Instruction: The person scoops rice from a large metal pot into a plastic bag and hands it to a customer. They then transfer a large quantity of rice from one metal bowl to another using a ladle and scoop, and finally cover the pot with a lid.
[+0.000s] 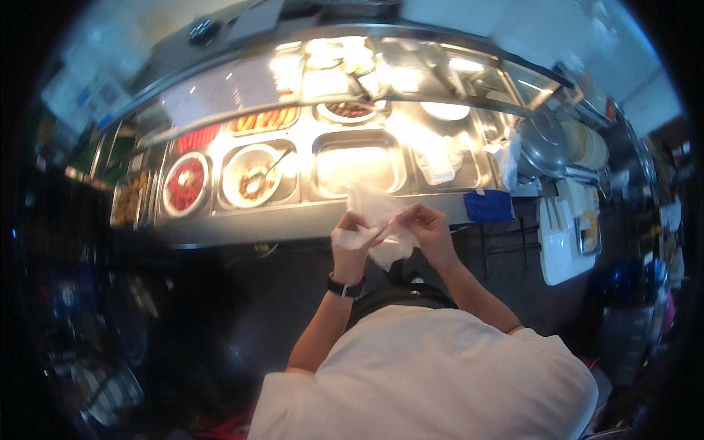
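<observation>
Between my two hands is a thin, translucent white plastic film (391,256), a bag or a disposable glove; I cannot tell which. My left hand (347,265), with a dark watch (345,288) on its wrist, pinches the film, and part of it drapes over the fingers. From the other side, my right hand (432,230) grips the film with bent fingers. Both hands are in front of the edge of a steel serving counter (297,217). Just beyond them lies a rectangular steel pan (360,165) set into the counter.
White bowls of red food (186,181) and mixed food (254,176) stand left. Crumpled white plastic (437,162) lies right, near a blue cloth (488,205). A glass guard (220,104) spans the counter. Right are a large lidded pot (543,140) and a white board (561,247).
</observation>
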`<state>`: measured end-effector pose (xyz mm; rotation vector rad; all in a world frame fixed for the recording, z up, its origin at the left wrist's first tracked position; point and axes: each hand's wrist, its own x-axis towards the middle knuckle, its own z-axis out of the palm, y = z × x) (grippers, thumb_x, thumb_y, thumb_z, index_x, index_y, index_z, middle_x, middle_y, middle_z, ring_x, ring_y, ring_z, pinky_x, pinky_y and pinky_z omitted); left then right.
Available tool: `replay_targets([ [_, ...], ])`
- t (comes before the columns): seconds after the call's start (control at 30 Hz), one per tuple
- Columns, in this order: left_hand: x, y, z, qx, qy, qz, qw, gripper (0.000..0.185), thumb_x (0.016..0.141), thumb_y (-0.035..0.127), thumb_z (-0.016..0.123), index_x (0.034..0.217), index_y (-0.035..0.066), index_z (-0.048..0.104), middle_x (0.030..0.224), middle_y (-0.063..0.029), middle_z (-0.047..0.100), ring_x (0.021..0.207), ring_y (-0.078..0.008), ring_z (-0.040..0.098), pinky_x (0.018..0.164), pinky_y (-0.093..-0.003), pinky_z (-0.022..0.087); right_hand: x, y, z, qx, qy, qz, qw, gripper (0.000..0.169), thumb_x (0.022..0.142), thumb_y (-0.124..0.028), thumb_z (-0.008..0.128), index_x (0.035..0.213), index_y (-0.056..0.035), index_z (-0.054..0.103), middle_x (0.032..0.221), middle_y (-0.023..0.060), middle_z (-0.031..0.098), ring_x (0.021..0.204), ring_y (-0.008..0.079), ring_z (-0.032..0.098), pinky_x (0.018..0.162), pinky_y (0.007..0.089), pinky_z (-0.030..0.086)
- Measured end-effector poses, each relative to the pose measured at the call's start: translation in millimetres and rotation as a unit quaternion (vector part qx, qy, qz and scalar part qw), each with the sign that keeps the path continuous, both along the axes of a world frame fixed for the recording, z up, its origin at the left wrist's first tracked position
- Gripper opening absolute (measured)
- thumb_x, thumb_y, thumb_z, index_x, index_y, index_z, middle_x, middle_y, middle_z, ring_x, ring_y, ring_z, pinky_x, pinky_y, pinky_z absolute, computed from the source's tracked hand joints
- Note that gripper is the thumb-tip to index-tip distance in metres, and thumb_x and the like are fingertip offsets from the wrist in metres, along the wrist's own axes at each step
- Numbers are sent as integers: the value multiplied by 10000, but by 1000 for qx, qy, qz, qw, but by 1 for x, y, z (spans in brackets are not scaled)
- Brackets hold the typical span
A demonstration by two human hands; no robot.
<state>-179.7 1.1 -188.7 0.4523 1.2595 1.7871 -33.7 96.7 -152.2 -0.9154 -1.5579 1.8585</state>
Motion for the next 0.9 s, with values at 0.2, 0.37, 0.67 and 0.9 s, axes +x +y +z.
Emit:
replay_targets([
  [0.2, -11, 16, 7, -44, 172, -70, 982, 174, 842, -27, 662, 960, 55, 564, 765, 10, 537, 642, -34, 507, 540, -174, 407, 59, 55, 2, -127, 86, -153, 976, 184, 869, -208, 719, 897, -37, 657, 876, 27, 641, 834, 120, 620, 723, 276, 515],
  [0.37, 92, 91, 32, -29, 119, -222, 967, 233, 836, 134, 750, 1029, 53, 650, 906, -4, 655, 751, -108, 594, 665, -252, 475, 106, 57, -8, 155, -40, -76, 984, 230, 760, -190, 823, 795, -42, 651, 805, -20, 571, 707, 74, 549, 652, 263, 463],
  [0.67, 189, 205, -28, -127, 670, -158, 714, 517, 684, 17, 737, 1179, 77, 601, 921, -116, 649, 830, -248, 649, 726, -342, 515, 324, 181, -34, -364, 247, -183, 879, 186, 948, -216, 598, 1032, -50, 603, 892, 22, 587, 756, 107, 549, 717, 281, 482],
  [0.9, 365, 316, 16, -122, 488, -384, 774, 825, 770, 46, 723, 1488, 126, 325, 1021, -129, 609, 840, -211, 658, 724, -345, 542, 429, 240, 50, 361, -93, -23, 928, 132, 662, -74, 773, 763, -149, 733, 1209, 91, 480, 1119, 286, 416, 976, 382, 346],
])
